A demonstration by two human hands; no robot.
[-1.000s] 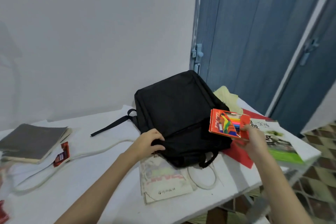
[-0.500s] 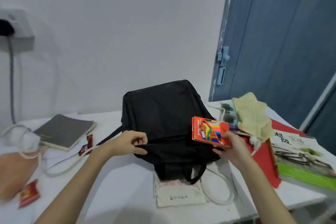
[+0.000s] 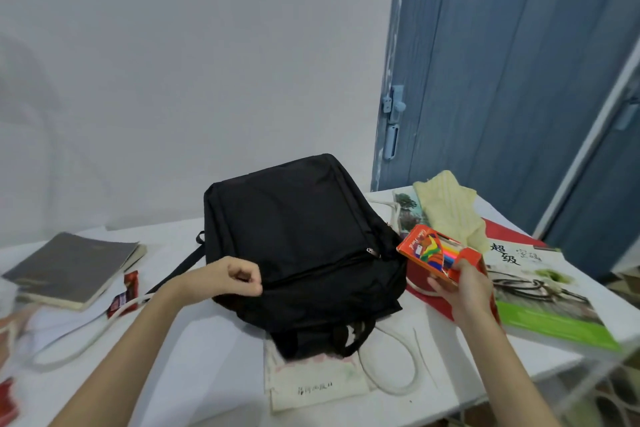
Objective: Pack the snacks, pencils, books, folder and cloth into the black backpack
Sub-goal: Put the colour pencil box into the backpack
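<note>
Backpack: black backpack [image 3: 298, 239], soft matte fabric, lying flat mid-bench [image 3: 207, 374], zip pull near its right edge.
Left hand [image 3: 235, 279]: fingers curled, pinching the fabric at the bag's left front.
Right hand [image 3: 465, 291]: grips an orange cardboard pencil box [image 3: 438, 255], held just right of the bag.
Right side: ribbed yellow cloth [image 3: 450, 210] lying across a glossy book [image 3: 540, 288] near the bench edge.
Left side: grey notebook [image 3: 71, 267], red snack wrapper [image 3: 124, 293] beside it.

Change since the preceding frames: the right hand [image 3: 465, 291] has carried the pencil box [image 3: 437, 253] off the backpack [image 3: 304, 239]; the box, previously over the backpack's right front, now hangs just beyond its right edge, above the red folder [image 3: 502, 230]. The left hand [image 3: 232, 279], earlier gripping the backpack's near left edge, now lies curled into a loose fist at the zipper line.
</note>
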